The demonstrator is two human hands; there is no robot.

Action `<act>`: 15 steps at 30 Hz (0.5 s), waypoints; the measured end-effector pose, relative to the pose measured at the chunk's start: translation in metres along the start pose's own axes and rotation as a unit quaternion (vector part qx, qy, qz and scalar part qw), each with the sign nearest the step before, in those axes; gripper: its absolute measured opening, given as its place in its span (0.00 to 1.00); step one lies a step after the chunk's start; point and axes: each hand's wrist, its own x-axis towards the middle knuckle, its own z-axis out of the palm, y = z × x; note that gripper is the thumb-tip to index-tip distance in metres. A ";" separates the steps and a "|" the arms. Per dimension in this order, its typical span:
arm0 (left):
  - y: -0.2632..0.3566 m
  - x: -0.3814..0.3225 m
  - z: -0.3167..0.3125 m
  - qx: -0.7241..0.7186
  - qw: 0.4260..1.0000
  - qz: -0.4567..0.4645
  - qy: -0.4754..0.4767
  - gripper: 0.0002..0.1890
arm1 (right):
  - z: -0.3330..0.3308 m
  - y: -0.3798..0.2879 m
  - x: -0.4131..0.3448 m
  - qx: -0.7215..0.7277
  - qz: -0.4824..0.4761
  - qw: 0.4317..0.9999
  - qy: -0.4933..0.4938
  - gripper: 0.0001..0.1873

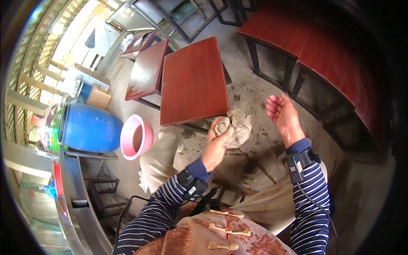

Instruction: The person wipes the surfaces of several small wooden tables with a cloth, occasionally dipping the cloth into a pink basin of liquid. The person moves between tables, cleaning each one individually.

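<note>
A crumpled, greyish-beige cloth is held in my left hand, just off the near right corner of a red-brown wooden tabletop. Part of the cloth hangs down beyond the fingers. My right hand is raised to the right of that table, palm up with the fingers partly curled, and holds nothing. A pink plastic tub with brownish liquid in it stands on the floor to the left of my knee.
Beside the tabletop stand lower wooden stools. Along the right runs a row of red-brown tables on black metal legs. A blue plastic barrel lies at the left, near a metal counter. Dark wet patches mark the concrete floor.
</note>
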 end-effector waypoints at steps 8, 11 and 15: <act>0.091 0.050 -0.070 0.318 0.925 0.203 0.047 0.14 | 0.010 0.017 0.005 -0.066 0.051 0.996 -0.045 0.14; 0.091 0.038 -0.102 0.253 0.942 0.176 0.132 0.13 | 0.023 0.028 -0.002 -0.113 0.078 0.989 -0.046 0.11; 0.082 -0.001 -0.142 0.215 0.940 0.191 0.182 0.15 | 0.040 0.042 -0.016 -0.186 0.101 0.975 -0.071 0.11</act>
